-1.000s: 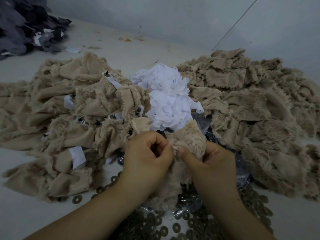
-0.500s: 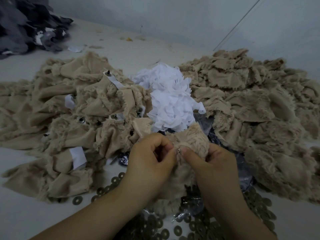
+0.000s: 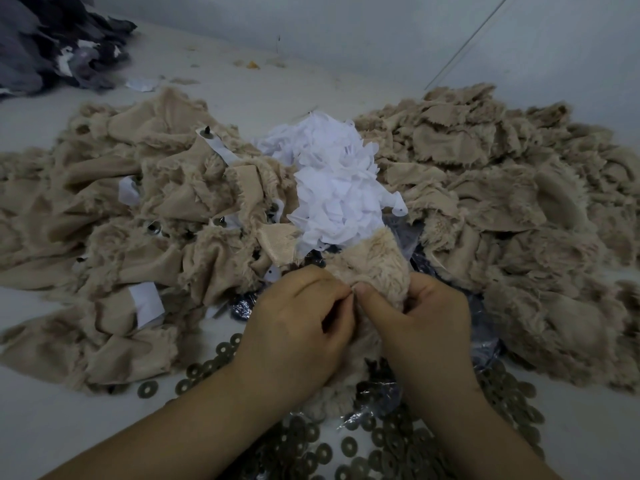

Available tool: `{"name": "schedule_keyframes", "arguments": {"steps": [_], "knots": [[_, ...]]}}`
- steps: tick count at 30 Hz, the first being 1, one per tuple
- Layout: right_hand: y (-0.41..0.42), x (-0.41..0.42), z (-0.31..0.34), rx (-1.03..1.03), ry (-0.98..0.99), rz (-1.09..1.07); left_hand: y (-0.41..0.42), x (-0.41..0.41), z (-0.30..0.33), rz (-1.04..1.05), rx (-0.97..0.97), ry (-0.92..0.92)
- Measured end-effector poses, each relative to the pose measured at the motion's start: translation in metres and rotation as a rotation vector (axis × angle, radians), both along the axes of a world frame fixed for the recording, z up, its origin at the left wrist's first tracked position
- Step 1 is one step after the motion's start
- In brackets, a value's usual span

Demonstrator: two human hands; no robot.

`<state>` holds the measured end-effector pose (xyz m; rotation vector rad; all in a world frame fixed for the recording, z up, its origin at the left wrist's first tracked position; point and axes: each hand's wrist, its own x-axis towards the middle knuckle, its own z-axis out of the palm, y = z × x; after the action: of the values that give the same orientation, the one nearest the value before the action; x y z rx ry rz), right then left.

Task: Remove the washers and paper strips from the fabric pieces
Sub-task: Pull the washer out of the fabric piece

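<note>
Washers and paper lie piled loose, yet I see left-heap fabric untouched while my left hand and right hand pinch one furry piece.

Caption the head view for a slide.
Both hands pinch a tan furry fabric piece above loose washers.

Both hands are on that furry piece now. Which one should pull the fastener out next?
Probably left. The left hand pinches at the seam where both thumbs meet, while the right hand grips the fabric piece to steady it. The fastener itself is hidden.
</note>
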<state>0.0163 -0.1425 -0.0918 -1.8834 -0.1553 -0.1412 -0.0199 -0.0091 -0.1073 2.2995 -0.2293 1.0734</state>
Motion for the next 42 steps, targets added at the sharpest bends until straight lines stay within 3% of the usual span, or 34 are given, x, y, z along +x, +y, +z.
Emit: {"name": "schedule_keyframes", "arguments": {"steps": [6,13,23,28,36,42], "knots": [[0.0015,-0.0022,0.0004,-0.130,-0.107,-0.028,0.0013,-0.0003,-0.0033,0.003,0.106,-0.027],[0.0005,-0.0015,0.0022,-0.071,-0.072,-0.005,0.0046,0.0030,0.0000,-0.037,-0.019,0.078],[0.0007,-0.0027,0.0035,-0.119,-0.102,-0.005,0.0028,-0.0033,-0.0064,0.071,0.312,-0.102],[0.0011,-0.0033,0.0033,-0.133,-0.119,-0.003,0.0013,-0.0031,-0.0052,0.037,0.231,-0.068],[-0.0006,-0.0004,0.0049,-0.046,-0.039,0.003,0.0063,-0.0019,0.0017,-0.072,-0.177,0.130],[-0.0003,-0.0015,0.0023,0.023,0.021,0.040,0.0056,0.0002,0.0004,-0.067,-0.143,0.114]]}}
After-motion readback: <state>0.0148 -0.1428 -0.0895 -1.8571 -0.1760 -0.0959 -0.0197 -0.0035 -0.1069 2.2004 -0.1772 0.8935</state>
